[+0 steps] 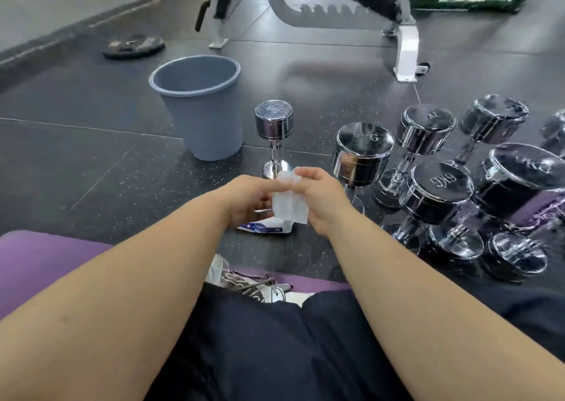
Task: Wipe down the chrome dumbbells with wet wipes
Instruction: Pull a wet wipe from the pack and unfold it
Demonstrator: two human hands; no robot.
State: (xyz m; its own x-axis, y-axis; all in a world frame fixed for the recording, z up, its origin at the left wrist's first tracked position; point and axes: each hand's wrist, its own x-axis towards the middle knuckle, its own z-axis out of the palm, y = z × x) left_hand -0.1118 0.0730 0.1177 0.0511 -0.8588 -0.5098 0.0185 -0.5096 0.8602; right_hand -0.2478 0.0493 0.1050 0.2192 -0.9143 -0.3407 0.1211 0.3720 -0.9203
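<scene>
Just above the dark rubber floor [91, 162], the left hand [244, 200] and right hand [324, 198] pinch a thin white wet wipe [290, 206] between them, fingers [302, 172] curled on its upper edge. It looks limp and damp and probably light, so it is best spread flat before use. A blue-and-white wipe packet [266, 227] lies under the hands. A small chrome dumbbell [274, 125] stands on end just beyond them, beside a grey plastic bucket [198, 110]. More chrome dumbbells [437, 186] cluster to the right. They are likely heavy, slick and prone to rolling, so steady each by its handle while wiping the heads.
</scene>
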